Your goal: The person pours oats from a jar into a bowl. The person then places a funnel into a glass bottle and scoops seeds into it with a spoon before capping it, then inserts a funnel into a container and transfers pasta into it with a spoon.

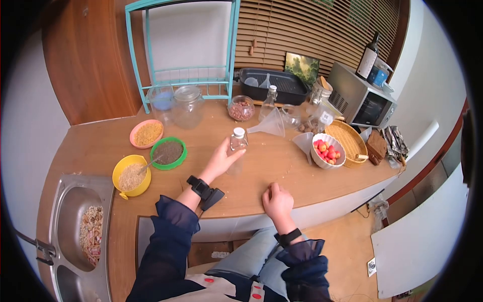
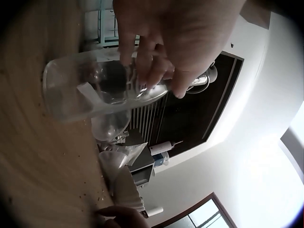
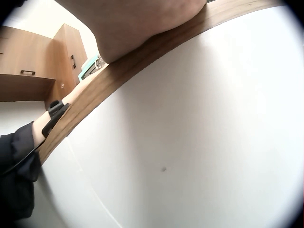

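In the head view my left hand (image 1: 220, 160) grips a clear glass bottle (image 1: 235, 166) by its upper part, below the white stopper (image 1: 238, 132). The bottle looks empty and stands on the wooden counter (image 1: 216, 199). The left wrist view shows the fingers (image 2: 151, 66) curled at the neck of the bottle (image 2: 71, 85). My right hand (image 1: 278, 201) rests at the counter's front edge, loosely curled and holding nothing. Only the wrist side of that hand (image 3: 142, 23) shows in the right wrist view; its fingers are hidden there.
On the left stand a yellow bowl (image 1: 122, 177), a green dish (image 1: 183, 155) and a pink dish (image 1: 134, 140) of grains, beside a sink (image 1: 64, 211). Behind are glass jars (image 1: 187, 108). A funnel (image 1: 272, 124), another stoppered bottle (image 1: 268, 104) and a fruit bowl (image 1: 322, 158) stand rightward.
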`<state>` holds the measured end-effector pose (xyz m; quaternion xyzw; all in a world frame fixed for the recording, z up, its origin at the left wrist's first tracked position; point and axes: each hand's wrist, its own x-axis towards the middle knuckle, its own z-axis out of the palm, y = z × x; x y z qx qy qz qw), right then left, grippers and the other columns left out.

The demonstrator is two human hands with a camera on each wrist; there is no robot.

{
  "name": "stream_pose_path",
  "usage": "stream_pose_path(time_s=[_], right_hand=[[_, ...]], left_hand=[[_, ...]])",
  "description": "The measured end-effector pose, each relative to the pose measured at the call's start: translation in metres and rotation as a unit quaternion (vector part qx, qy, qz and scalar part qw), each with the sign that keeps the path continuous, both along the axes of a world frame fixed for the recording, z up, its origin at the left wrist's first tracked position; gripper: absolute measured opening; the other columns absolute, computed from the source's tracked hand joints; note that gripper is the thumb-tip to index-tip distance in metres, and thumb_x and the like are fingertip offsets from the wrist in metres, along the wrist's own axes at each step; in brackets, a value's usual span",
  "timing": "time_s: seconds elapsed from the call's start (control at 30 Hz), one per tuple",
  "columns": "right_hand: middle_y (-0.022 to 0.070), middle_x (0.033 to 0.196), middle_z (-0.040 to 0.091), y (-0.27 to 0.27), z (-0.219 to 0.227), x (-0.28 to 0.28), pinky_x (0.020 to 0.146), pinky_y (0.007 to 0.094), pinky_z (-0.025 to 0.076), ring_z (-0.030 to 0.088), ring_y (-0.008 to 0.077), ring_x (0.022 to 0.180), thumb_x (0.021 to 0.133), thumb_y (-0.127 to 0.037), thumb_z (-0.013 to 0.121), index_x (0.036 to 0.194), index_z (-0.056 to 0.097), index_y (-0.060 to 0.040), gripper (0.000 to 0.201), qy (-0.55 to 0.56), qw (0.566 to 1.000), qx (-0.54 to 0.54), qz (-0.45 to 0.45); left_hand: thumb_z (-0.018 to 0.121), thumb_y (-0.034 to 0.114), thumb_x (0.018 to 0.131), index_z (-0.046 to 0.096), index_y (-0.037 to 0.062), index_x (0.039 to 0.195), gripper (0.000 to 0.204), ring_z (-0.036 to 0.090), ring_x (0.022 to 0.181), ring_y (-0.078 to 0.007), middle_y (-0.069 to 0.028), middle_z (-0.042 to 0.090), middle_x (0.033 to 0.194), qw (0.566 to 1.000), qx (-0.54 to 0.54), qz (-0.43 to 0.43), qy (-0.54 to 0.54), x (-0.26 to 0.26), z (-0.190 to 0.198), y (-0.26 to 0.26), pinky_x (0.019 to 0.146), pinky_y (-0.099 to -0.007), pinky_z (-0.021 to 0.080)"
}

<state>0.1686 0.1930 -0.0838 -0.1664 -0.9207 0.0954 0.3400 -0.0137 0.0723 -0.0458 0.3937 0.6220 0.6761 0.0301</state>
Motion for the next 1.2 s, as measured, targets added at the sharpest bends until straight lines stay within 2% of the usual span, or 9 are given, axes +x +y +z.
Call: stream_pose_path(time_s=[0.17, 0.3, 0.4, 0.43, 0.57, 0.63, 0.7, 0.8, 1.2], right_hand=[[0.0123, 0.067, 0.058, 0.015, 0.043, -0.016, 0.054, 0.0412, 0.045, 0.057, 0.0305, 0.062, 0.075, -0.020, 0.050, 0.070, 0.051, -0.0041, 0.017, -0.256, 0.965, 0.002, 0.047], [0.0136, 0.076, 0.062, 0.035, 0.119, -0.068, 0.060, 0.0337, 0.046, 0.059, 0.0279, 0.066, 0.080, -0.029, 0.048, 0.099, 0.058, -0.0100, 0.028, -0.533, 0.820, -0.016, 0.206], [0.0104, 0.075, 0.062, 0.024, 0.140, -0.102, 0.058, 0.0290, 0.045, 0.059, 0.0215, 0.062, 0.086, -0.029, 0.043, 0.099, 0.056, -0.0075, 0.028, -0.292, 0.936, 0.039, 0.194], [0.0094, 0.071, 0.060, 0.012, 0.150, -0.112, 0.057, 0.0291, 0.044, 0.058, 0.0193, 0.060, 0.089, -0.029, 0.038, 0.099, 0.054, -0.0040, 0.031, -0.089, 0.952, -0.154, 0.248], [0.0046, 0.067, 0.055, 0.004, 0.119, -0.164, 0.051, 0.0201, 0.039, 0.053, 0.0089, 0.060, 0.093, -0.036, 0.025, 0.102, 0.051, -0.0018, 0.044, 0.156, 0.722, -0.501, 0.451], [0.0060, 0.071, 0.057, 0.008, 0.090, -0.177, 0.055, 0.0215, 0.042, 0.055, 0.0098, 0.065, 0.092, -0.042, 0.026, 0.101, 0.051, -0.0019, 0.049, 0.141, 0.716, -0.513, 0.451], [0.0057, 0.073, 0.058, 0.030, 0.042, -0.181, 0.060, 0.0246, 0.046, 0.056, 0.0128, 0.067, 0.089, -0.049, 0.028, 0.102, 0.051, -0.0033, 0.052, 0.008, 0.507, -0.718, 0.476], [0.0051, 0.082, 0.059, 0.039, 0.026, -0.171, 0.068, 0.0286, 0.048, 0.057, 0.0154, 0.074, 0.087, -0.052, 0.031, 0.103, 0.050, -0.0059, 0.052, -0.081, 0.454, -0.747, 0.479], [0.0017, 0.105, 0.051, 0.017, -0.007, -0.164, 0.084, 0.0313, 0.041, 0.050, 0.0152, 0.096, 0.088, -0.048, 0.032, 0.114, 0.042, -0.0133, 0.044, -0.025, 0.499, -0.721, 0.481]], left_hand=[[0.060, 0.013, 0.078, 0.047, 0.0009, 0.105, 0.032, 0.054, 0.092, -0.0143, -0.0074, 0.058, 0.098, 0.994, -0.033, 0.054, 0.091, 0.015, 0.009, -0.009, 0.079, -0.0285, 0.043], [0.060, 0.015, 0.077, 0.049, 0.0014, 0.102, 0.030, 0.056, 0.089, -0.0168, -0.0098, 0.058, 0.094, 0.990, -0.043, 0.079, 0.104, 0.010, -0.001, -0.005, 0.076, -0.0297, 0.043], [0.061, 0.017, 0.076, 0.049, 0.0009, 0.103, 0.033, 0.056, 0.089, -0.0203, -0.0114, 0.058, 0.093, 0.993, -0.025, 0.083, 0.082, 0.018, -0.002, -0.004, 0.076, -0.0310, 0.043], [0.061, 0.018, 0.075, 0.049, 0.0006, 0.103, 0.035, 0.056, 0.089, -0.0215, -0.0120, 0.058, 0.094, 0.992, -0.019, 0.080, 0.092, 0.015, 0.000, -0.004, 0.077, -0.0314, 0.043], [0.060, 0.018, 0.074, 0.046, -0.0003, 0.108, 0.041, 0.055, 0.093, -0.0222, -0.0143, 0.056, 0.099, 0.993, -0.018, 0.065, 0.100, 0.014, -0.001, -0.005, 0.081, -0.0320, 0.042], [0.059, 0.017, 0.075, 0.042, -0.0012, 0.114, 0.047, 0.053, 0.096, -0.0217, -0.0146, 0.055, 0.101, 0.994, -0.064, 0.054, 0.066, 0.009, -0.006, -0.013, 0.083, -0.0314, 0.041], [0.059, 0.016, 0.075, 0.039, -0.0009, 0.117, 0.050, 0.053, 0.097, -0.0212, -0.0140, 0.054, 0.103, 0.996, 0.027, 0.032, 0.073, 0.012, -0.008, -0.001, 0.084, -0.0309, 0.041], [0.058, 0.015, 0.075, 0.039, 0.0010, 0.118, 0.050, 0.052, 0.098, -0.0204, -0.0121, 0.054, 0.104, 0.997, 0.057, 0.034, 0.043, 0.018, -0.009, 0.004, 0.085, -0.0309, 0.040], [0.059, 0.013, 0.077, 0.049, 0.0015, 0.105, 0.032, 0.055, 0.088, -0.0194, -0.0099, 0.056, 0.095, 0.987, 0.019, 0.106, 0.123, 0.008, -0.012, 0.004, 0.078, -0.0299, 0.043]])
